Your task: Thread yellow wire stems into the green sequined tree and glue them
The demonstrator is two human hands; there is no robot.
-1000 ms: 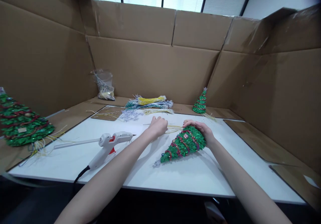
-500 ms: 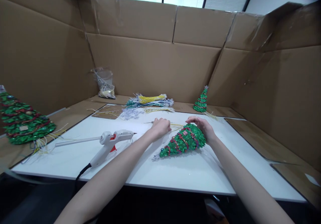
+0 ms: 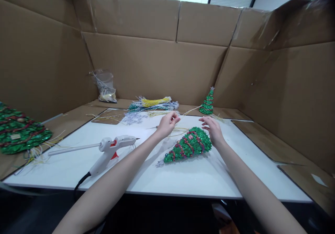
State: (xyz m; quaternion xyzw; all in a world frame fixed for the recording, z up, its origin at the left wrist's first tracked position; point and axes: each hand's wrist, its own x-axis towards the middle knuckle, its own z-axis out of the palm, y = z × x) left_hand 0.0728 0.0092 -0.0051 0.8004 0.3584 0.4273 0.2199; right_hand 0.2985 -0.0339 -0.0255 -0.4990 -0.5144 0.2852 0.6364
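A green tinsel Christmas tree (image 3: 187, 145) with red garland and small ornaments lies on its side on the white board, its star tip to the left. My left hand (image 3: 169, 124) is raised above the board behind the tree, fingers pinched on a thin pale yellow wire (image 3: 191, 110) that sticks out up to the right. My right hand (image 3: 213, 131) is at the tree's base with fingers apart and slightly curled; whether it touches the tree is hard to tell. More yellow wires (image 3: 180, 131) lie behind the tree.
A white glue gun (image 3: 104, 153) with its cord lies on the left. Bundled wires (image 3: 157, 103) are at the back, near a plastic bag (image 3: 106, 87). Other trees stand at the far left (image 3: 23, 131) and back right (image 3: 207, 103). Cardboard walls (image 3: 136, 59) surround the board.
My left hand has risen off the board, lifting a yellow wire. My right hand's fingers have spread a little. The view has shifted slightly; the tree still lies on the board.
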